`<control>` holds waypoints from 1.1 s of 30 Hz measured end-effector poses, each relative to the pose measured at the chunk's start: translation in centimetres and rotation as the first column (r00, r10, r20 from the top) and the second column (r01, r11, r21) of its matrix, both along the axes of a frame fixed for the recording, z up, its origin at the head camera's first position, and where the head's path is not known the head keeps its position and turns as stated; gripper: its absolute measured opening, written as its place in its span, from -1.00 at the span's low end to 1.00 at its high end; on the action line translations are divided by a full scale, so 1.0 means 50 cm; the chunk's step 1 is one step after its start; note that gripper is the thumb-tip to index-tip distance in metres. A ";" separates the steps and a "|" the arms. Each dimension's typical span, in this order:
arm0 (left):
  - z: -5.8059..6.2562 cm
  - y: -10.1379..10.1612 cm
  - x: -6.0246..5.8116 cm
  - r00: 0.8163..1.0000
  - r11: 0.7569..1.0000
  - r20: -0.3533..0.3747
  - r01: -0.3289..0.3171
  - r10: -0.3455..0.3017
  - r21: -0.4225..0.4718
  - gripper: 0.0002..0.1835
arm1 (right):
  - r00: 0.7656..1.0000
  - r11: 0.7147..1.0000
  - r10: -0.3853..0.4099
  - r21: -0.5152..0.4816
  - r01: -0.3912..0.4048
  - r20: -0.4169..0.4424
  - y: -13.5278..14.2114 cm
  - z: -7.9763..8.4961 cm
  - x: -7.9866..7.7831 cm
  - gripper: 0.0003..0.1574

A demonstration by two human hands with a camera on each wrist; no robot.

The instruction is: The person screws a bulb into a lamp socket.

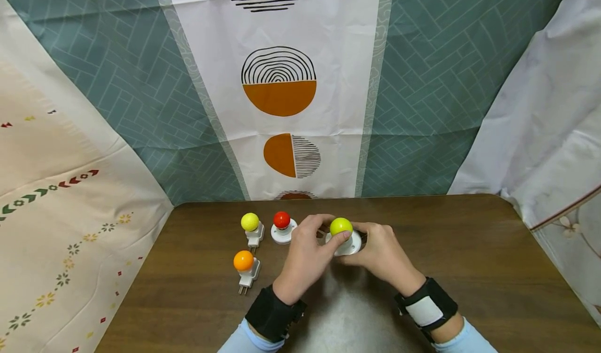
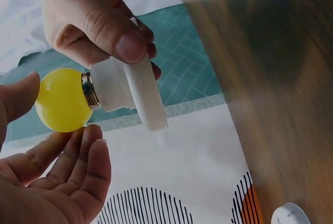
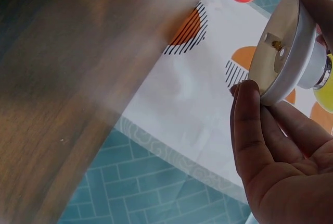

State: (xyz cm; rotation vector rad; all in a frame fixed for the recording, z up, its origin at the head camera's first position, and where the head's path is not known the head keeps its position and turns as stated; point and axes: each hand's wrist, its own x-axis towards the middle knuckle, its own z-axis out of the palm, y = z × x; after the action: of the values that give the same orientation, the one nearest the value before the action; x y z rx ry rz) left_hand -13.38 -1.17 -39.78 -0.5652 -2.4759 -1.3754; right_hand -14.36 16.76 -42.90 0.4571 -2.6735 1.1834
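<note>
A round yellow-green light bulb (image 1: 340,224) is seated in a white lamp holder (image 1: 352,244) with a wide disc base, lifted above the table. My left hand (image 1: 307,256) pinches the bulb, its thumb and fingertips on opposite sides of the glass in the left wrist view. My right hand (image 1: 381,253) grips the holder by the rim of its base, thumb and fingers on either side. The base's hollow underside (image 3: 278,52) shows a small brass fitting in the right wrist view. A metal collar (image 2: 89,91) of the bulb is visible between glass and holder.
To the left on the brown wooden table (image 1: 469,280) stands a red bulb (image 1: 281,220) in a round white holder (image 1: 280,236). Beside it lie a yellow bulb (image 1: 250,222) and an orange bulb (image 1: 243,260), each in a white plug-in socket. Patterned cloth (image 1: 347,82) hangs behind the table.
</note>
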 end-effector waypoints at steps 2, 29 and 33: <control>0.001 0.000 0.001 1.000 1.000 -0.008 0.011 -0.011 -0.004 -0.59 | 1.000 1.000 0.003 -0.002 -0.003 -0.003 0.000 0.000 0.000 -0.19; -0.004 0.009 0.011 0.999 0.999 0.008 -0.040 0.039 0.029 -0.46 | 1.000 1.000 -0.022 0.020 0.022 -0.021 -0.006 0.006 0.004 -0.13; -0.002 0.009 0.008 0.999 0.999 -0.018 -0.026 0.026 0.024 -0.53 | 0.999 0.999 -0.025 0.027 0.025 -0.027 -0.007 0.008 0.003 -0.13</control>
State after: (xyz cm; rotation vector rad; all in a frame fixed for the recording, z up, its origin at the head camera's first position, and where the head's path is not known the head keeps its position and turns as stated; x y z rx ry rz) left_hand -12.99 -0.72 -39.88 -0.5360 -2.4404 -1.3819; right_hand -14.21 16.42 -42.51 0.4394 -2.6676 1.1277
